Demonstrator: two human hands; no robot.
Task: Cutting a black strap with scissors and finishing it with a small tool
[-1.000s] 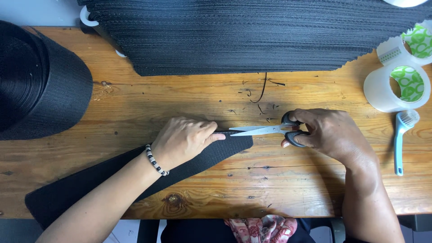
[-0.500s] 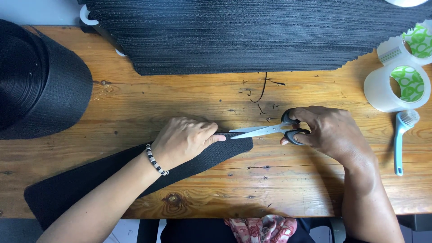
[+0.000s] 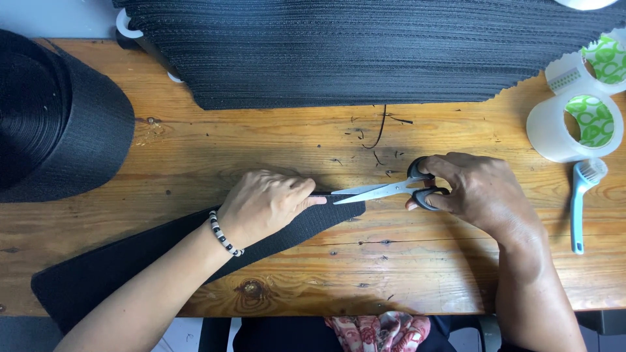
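A wide black webbing strap [image 3: 117, 264] lies slanted across the wooden table [image 3: 424, 261], from the lower left to the middle. My left hand [image 3: 264, 203], with a bead bracelet on its wrist, presses flat on the strap near its right end. My right hand [image 3: 479, 189] grips the black handles of a pair of scissors [image 3: 385, 190]. The silver blades are slightly apart, and their tips sit at the strap's upper edge beside my left fingertips.
A big roll of black webbing [image 3: 55, 117] sits at the far left. A stack of black straps [image 3: 365, 52] fills the back. Two clear tape rolls [image 3: 580, 120] and a blue brush [image 3: 580, 202] stand at the right. Loose black threads [image 3: 378, 133] lie mid-table.
The scissor blades have parted a little and slid left along the strap's edge. The strap has shifted slightly, and my left hand stays pressed on it.
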